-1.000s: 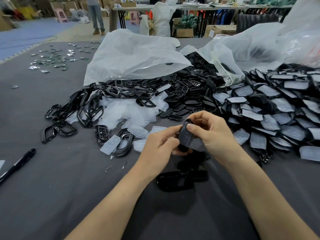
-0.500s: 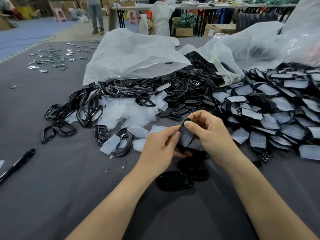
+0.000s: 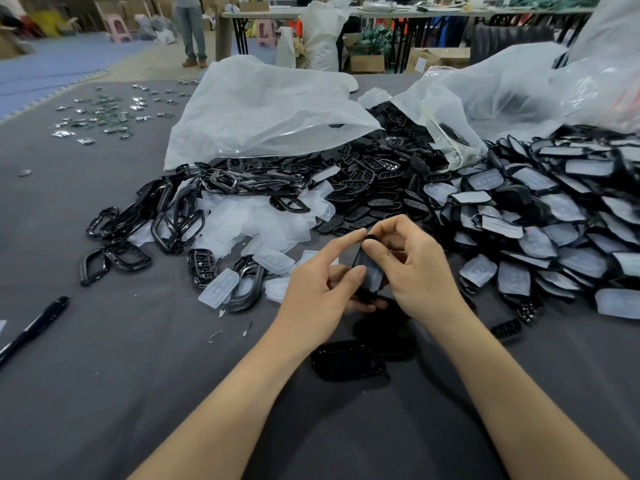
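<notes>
Centrally, above the grey bench [image 3: 104, 393], both hands hold one small black part [image 3: 370, 271].
A pen [image 3: 34, 327] lies at the far left, with black frames [image 3: 173, 220] and clear pads [image 3: 249, 223] heaped beyond it. The left hand [image 3: 322, 292] cradles the part with its lower fingers curled under it, thumb on its face and forefinger stretched out. The right hand [image 3: 415, 271] pinches the part's top end. A glossy black shell [image 3: 346, 360] lies on the bench near the wrists, and pad-covered shells [image 3: 536, 237] pile up at the right.
</notes>
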The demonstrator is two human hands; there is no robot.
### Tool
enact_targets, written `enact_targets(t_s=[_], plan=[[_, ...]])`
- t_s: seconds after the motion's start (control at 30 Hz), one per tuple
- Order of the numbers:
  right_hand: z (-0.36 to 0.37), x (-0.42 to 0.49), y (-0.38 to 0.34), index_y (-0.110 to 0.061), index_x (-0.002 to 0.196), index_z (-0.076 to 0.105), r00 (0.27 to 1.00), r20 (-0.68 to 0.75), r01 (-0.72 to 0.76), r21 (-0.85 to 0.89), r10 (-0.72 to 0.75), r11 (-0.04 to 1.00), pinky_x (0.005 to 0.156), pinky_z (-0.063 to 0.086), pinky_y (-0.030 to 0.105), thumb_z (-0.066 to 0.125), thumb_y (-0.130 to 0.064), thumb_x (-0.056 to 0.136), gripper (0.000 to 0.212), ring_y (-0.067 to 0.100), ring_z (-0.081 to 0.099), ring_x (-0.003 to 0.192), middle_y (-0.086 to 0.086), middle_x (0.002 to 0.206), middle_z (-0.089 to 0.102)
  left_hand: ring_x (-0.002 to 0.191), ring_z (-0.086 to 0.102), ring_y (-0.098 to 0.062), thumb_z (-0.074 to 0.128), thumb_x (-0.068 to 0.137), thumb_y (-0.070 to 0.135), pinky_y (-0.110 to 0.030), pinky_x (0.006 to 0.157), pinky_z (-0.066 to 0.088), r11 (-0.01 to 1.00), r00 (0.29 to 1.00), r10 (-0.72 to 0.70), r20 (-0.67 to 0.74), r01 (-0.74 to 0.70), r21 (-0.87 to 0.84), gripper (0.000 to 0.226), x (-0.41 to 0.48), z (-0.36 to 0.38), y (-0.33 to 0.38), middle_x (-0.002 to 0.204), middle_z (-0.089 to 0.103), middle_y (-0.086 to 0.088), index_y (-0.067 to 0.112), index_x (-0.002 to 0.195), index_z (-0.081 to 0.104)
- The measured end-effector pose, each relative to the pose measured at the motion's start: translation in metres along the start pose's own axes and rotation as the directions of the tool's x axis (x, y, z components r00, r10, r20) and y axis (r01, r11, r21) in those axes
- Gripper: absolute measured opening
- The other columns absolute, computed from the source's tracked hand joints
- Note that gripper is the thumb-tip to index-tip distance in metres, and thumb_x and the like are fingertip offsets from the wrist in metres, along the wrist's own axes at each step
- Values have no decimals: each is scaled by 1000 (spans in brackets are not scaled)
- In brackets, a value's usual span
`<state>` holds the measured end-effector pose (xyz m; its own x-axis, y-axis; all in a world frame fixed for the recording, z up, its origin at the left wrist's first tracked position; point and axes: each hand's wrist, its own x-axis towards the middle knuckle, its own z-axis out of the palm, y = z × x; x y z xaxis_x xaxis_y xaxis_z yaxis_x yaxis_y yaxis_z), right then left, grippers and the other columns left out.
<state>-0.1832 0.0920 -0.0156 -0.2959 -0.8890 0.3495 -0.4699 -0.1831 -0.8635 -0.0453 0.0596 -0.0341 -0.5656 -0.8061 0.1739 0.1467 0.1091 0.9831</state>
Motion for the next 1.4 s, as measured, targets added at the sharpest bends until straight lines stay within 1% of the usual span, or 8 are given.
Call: enact_targets(t_s=[0.17,0.43,0.53,0.7,0.77,0.83,1.0,1.4], plan=[[-2,1,2,-26,84,54,997,-82,13,-10,-13,1000,63,44,15,64,-14,89,16,-1,59,67,-12,69,62,72,63,-46,52,95,-4,-43,78,60,1000,1000,17,20,-17,17,51,-1,3,0,63,40,-22,39,121,53],[-3,1,2,-26,84,55,998,-65,-9,20,11,1000,66,53,37,64,-16,89,15,2,58,66,-9,70,63,81,60,-53,43,96,-9,-26,70,58,1000,1000,-12,-7,12,-2,52,-1,6,6,82,50,-43,37,118,53],[-4,1,2,-25,84,56,998,-55,-34,40,36,999,64,54,44,64,-16,89,14,5,57,63,-4,71,63,77,71,-25,42,97,-9,-23,68,57,1000,1000,-20,-11,20,-17,52,-2,7,8,96,58,-40,37,117,55],[-3,2,2,-26,83,56,996,-57,-68,50,71,996,54,49,30,66,-16,88,15,4,53,47,-4,68,63,72,64,-34,47,94,-5,-44,73,60,988,998,43,-54,-35,147,53,-2,5,2,76,56,-28,37,127,50],[-5,2,1,-23,82,57,991,-72,-103,106,111,989,45,44,22,67,-15,88,14,7,52,41,-4,65,62,79,67,-26,55,91,6,-45,74,58,934,987,154,-40,-132,333,47,-4,5,2,90,68,-5,39,124,50],[-8,3,1,-20,82,59,982,-88,-150,150,165,977,41,41,19,69,-15,86,12,8,52,40,-6,61,61,104,61,-9,65,85,11,-33,86,54,850,961,274,39,-261,458,44,-6,6,3,117,60,8,36,120,54],[-11,6,2,-9,77,59,946,-39,-290,332,320,897,35,33,15,67,-4,85,12,6,44,34,-5,47,57,128,50,-17,67,82,-5,-21,110,33,665,893,425,148,-419,619,37,-1,3,-2,132,57,2,10,116,69],[-10,6,0,-4,77,57,875,89,-452,503,476,737,32,30,12,64,0,85,12,4,41,31,-1,44,54,112,58,-15,68,84,0,-20,101,42,609,856,493,154,-466,642,27,0,1,-1,117,67,-1,8,109,73]])
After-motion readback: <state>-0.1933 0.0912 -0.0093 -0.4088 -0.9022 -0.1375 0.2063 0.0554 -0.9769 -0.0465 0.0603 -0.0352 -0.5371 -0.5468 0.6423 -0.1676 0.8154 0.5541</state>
